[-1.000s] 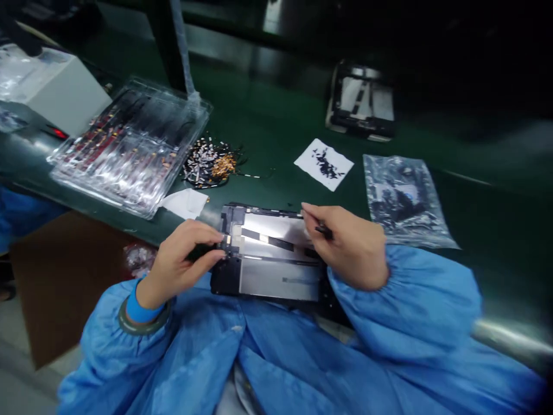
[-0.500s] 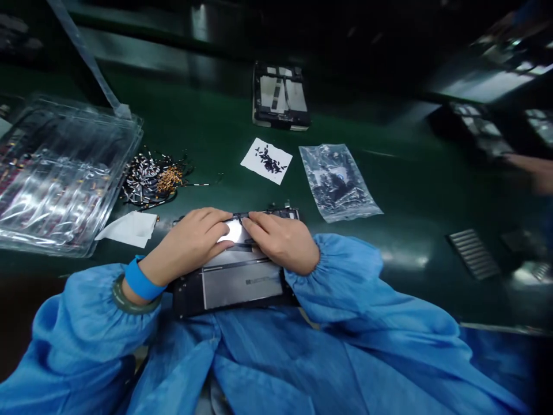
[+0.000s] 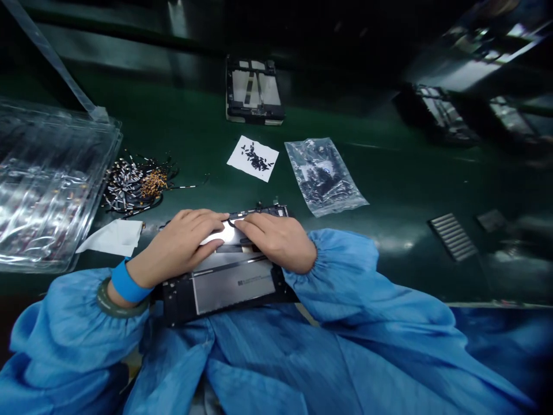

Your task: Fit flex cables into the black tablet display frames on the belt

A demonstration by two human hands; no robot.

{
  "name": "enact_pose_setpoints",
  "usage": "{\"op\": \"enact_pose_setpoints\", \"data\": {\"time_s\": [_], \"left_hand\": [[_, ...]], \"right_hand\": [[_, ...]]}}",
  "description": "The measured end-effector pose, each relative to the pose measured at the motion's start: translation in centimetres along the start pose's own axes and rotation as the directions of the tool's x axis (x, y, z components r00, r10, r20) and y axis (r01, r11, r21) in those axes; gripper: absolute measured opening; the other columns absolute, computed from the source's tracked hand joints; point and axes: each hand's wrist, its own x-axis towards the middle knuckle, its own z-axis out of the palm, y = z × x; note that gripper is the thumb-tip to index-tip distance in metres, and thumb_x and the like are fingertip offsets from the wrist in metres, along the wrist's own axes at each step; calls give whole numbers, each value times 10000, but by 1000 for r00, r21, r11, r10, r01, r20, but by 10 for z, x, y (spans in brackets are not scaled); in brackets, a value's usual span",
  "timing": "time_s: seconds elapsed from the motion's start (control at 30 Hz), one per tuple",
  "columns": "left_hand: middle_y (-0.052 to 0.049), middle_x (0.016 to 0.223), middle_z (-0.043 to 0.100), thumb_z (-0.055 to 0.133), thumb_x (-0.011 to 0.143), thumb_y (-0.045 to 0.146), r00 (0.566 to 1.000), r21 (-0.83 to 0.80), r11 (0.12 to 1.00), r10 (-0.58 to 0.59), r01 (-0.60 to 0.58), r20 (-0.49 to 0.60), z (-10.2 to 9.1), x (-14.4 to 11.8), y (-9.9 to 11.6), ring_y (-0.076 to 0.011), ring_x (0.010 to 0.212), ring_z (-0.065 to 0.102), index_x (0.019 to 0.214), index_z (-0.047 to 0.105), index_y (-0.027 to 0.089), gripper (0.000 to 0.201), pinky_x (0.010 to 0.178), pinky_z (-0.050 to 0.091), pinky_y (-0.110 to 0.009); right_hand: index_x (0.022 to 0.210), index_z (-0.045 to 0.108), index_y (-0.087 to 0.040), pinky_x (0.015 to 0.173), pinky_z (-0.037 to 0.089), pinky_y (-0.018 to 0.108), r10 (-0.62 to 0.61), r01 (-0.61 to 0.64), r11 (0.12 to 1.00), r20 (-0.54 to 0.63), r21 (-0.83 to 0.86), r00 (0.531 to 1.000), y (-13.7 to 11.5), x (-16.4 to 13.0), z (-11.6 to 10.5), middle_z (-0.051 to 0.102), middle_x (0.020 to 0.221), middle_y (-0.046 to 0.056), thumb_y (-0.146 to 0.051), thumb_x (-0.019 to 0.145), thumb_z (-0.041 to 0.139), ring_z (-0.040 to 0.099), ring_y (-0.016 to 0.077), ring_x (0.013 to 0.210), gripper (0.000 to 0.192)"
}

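At the near edge of the green belt (image 3: 389, 173), at six o'clock in the view, lay the panel (image 3: 233, 285), an open device back with a metal plate, its near side overhanging toward the blue-sleeved lap. Both hands rested on its far half: the left hand (image 3: 179, 251) lay flat with fingers together and stretched toward two o'clock, the right hand (image 3: 276, 239) lay flat with fingers together pointing toward nine o'clock, and their tips met over a thin dark part at the top edge; neither clamped anything that could be seen. Whether that part was seated could not be told, since the fingers hid it. The risk, as I judged it, was uneven pressure: pushing on the far half might tip the overhanging panel, or bend the thin part under the fingertips. At ten o'clock from the panel sat a heap of cables (image 3: 132, 184), beside a clear tray (image 3: 47, 184) and a white wipe (image 3: 114, 237); a careless sleeve could sweep them. At twelve o'clock lay a paper (image 3: 253, 158) with small dark bits, a bag (image 3: 324, 176) at one o'clock, and a second panel (image 3: 254, 90) beyond.
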Motion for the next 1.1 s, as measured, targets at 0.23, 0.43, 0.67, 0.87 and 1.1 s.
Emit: {"op": "enact_pose_setpoints", "data": {"time_s": [0.23,0.43,0.67,0.87,1.1], "left_hand": [[-121,1291,627,366,1003,367,999,139,989,48,-46,-10,3,1,3,-283,1179,570,1242,573,155,381,910,436,-426],[-113,1325,609,397,996,363,997,201,977,76,-75,5,5,0,2,-299,1192,559,1350,544,194,420,906,450,-435],[-116,1291,631,433,981,338,997,182,980,80,-75,-18,5,1,2,-315,1154,583,1321,576,212,390,873,467,-449],[-145,1263,642,428,984,310,991,260,958,129,-119,-20,4,3,4,-320,1109,601,1286,590,148,379,823,472,-448],[-146,1251,646,432,983,313,992,272,955,127,-116,-21,5,3,4,-311,1108,602,1278,587,153,369,829,464,-439]], "right_hand": [[1060,685,-133,578,414,295,9,-9,1000,-26,-7,1000,0,1,0,725,969,67,-120,1000,360,647,156,786,331],[1136,658,-129,553,403,297,-5,6,1000,2,-10,1000,5,-10,-7,722,985,73,-120,1000,345,638,157,793,341],[1176,641,-145,583,400,291,-18,17,998,-17,-57,1000,13,-22,1,724,1036,75,-134,1005,340,616,144,796,347],[1090,676,-130,569,387,284,-59,42,991,-131,-126,990,13,-19,4,741,978,47,-125,981,417,596,133,724,281],[1066,683,-143,567,395,274,-54,34,990,-149,-135,987,14,-19,5,747,961,25,-131,979,434,593,127,715,264]]}}
